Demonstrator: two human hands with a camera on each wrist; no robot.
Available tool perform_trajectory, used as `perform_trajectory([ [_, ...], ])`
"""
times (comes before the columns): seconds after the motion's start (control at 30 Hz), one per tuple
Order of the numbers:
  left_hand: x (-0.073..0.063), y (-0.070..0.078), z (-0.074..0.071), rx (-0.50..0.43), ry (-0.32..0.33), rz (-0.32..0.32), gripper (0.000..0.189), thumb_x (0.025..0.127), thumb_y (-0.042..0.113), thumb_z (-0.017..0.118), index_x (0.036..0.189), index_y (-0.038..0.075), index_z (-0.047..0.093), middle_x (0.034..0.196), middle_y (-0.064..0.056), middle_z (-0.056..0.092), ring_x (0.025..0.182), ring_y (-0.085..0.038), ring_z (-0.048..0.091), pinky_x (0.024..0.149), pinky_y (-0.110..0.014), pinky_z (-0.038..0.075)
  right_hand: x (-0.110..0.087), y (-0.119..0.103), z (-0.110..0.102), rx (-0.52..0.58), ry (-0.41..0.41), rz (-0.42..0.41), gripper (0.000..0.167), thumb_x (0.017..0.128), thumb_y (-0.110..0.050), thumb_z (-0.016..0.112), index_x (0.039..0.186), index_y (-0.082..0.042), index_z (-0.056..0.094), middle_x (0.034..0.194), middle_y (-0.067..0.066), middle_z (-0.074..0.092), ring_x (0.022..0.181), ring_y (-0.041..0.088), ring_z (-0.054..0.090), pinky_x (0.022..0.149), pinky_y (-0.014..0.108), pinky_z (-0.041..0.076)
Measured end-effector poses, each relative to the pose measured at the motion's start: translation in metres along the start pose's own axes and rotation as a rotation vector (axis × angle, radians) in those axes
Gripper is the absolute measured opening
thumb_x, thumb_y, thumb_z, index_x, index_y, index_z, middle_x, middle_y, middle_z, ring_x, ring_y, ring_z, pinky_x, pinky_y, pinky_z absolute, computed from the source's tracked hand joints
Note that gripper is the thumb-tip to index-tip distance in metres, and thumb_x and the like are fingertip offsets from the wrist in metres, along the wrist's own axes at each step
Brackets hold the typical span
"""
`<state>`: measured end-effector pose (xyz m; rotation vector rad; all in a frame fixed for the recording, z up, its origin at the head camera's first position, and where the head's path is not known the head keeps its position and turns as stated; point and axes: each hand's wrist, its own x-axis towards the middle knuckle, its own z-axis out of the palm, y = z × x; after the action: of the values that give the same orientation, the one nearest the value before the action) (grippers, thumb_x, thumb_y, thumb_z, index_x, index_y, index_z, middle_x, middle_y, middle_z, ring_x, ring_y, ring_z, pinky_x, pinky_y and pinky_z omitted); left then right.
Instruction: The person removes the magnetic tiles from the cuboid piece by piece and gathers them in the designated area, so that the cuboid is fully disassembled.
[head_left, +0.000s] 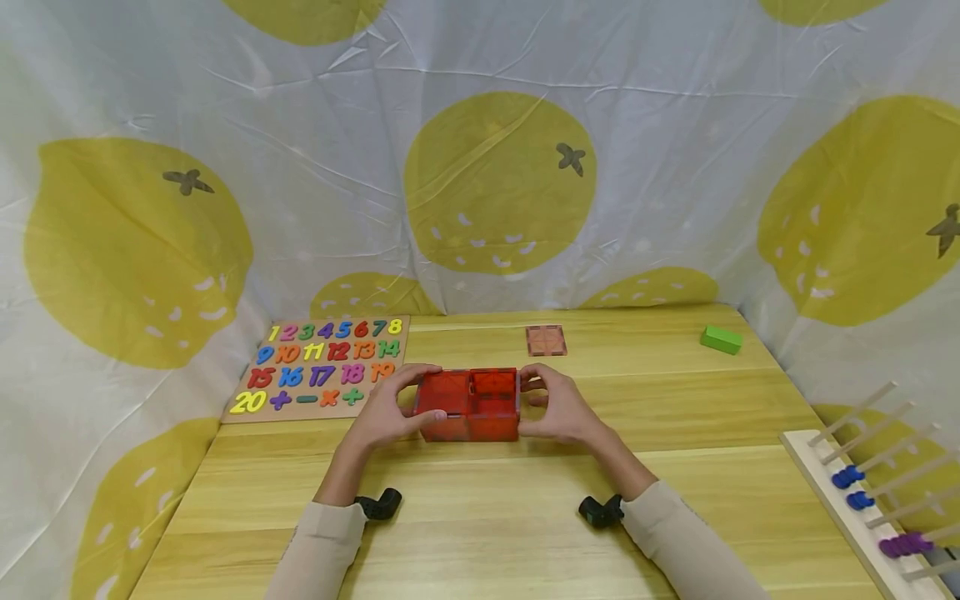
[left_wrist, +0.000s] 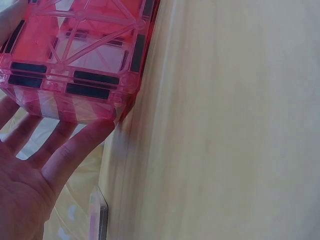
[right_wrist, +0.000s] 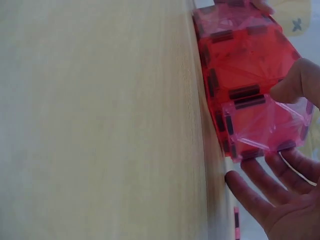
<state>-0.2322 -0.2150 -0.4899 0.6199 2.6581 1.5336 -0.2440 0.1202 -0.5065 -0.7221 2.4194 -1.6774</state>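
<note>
A two-cell box of translucent red magnetic tiles (head_left: 480, 428) sits on the table, between both hands. A tile covers its left cell, while the right cell is open at the top. My left hand (head_left: 385, 412) grips the left end, thumb along the front top edge and fingers round the far side. At the other end, my right hand (head_left: 561, 408) holds the box, thumb at the front corner and fingers toward the back. In the right wrist view the thumb lies on a pinkish tile (right_wrist: 260, 125), with fingertips along its edge. Black magnet strips show in the tile frames.
A flat magnetic tile (head_left: 546, 341) lies behind the box. At the back left is a number puzzle board (head_left: 300, 398), and a green block (head_left: 721, 340) lies at the back right. A wooden peg rack (head_left: 840, 517) with beads stands along the right edge. Lemon-printed cloth surrounds the table.
</note>
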Motion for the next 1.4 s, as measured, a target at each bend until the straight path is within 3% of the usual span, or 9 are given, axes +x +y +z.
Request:
perform_trajectory([
  [0.33,0.0,0.0,0.001,0.009,-0.005,0.007,0.066,0.082,0.036,0.088,0.141,0.033,0.058,0.146,0.002,0.054,0.137,-0.037,0.052,0.084,-0.039,0.064,0.0,0.005,-0.002,-0.02,0.032,-0.086,0.071,0.069,-0.002,0.082,0.134,-0.008,0.053,0.127,0.012,0.057,0.108,0.031,0.062,0.084,0.043,0.064],
  [0.67,0.001,0.001,0.001,0.018,-0.001,0.031,0.064,0.083,0.031,0.088,0.14,0.031,0.059,0.145,0.001,0.056,0.136,-0.037,0.053,0.09,-0.052,0.062,-0.005,0.006,-0.006,0.052,-0.063,-0.069,0.079,0.068,-0.004,0.091,0.138,-0.011,0.054,0.132,0.012,0.058,0.117,0.033,0.06,0.092,0.038,0.062],
  [0.87,0.0,0.001,0.001,-0.002,-0.003,0.02,0.065,0.083,0.028,0.088,0.141,0.029,0.059,0.146,-0.001,0.055,0.136,-0.038,0.052,0.086,-0.05,0.063,-0.011,0.007,-0.013,0.031,-0.103,-0.04,0.084,0.071,-0.01,0.095,0.143,-0.01,0.052,0.133,0.016,0.057,0.119,0.034,0.058,0.094,0.041,0.061],
  [1.1,-0.002,-0.001,0.001,0.006,-0.011,0.008,0.064,0.084,0.031,0.087,0.142,0.029,0.059,0.147,-0.001,0.054,0.137,-0.04,0.051,0.085,-0.044,0.064,-0.015,0.013,-0.04,-0.09,-0.008,-0.043,0.079,0.076,-0.016,0.094,0.145,-0.011,0.054,0.133,0.013,0.059,0.119,0.033,0.057,0.097,0.048,0.059],
  [1.4,-0.001,-0.003,-0.004,0.018,-0.04,0.002,0.064,0.084,0.035,0.087,0.141,0.032,0.059,0.145,0.001,0.055,0.137,-0.041,0.051,0.088,-0.043,0.063,-0.009,0.021,-0.091,-0.253,0.069,0.065,0.077,0.084,-0.022,0.088,0.151,-0.009,0.05,0.143,0.018,0.056,0.124,0.037,0.057,0.099,0.051,0.057],
])
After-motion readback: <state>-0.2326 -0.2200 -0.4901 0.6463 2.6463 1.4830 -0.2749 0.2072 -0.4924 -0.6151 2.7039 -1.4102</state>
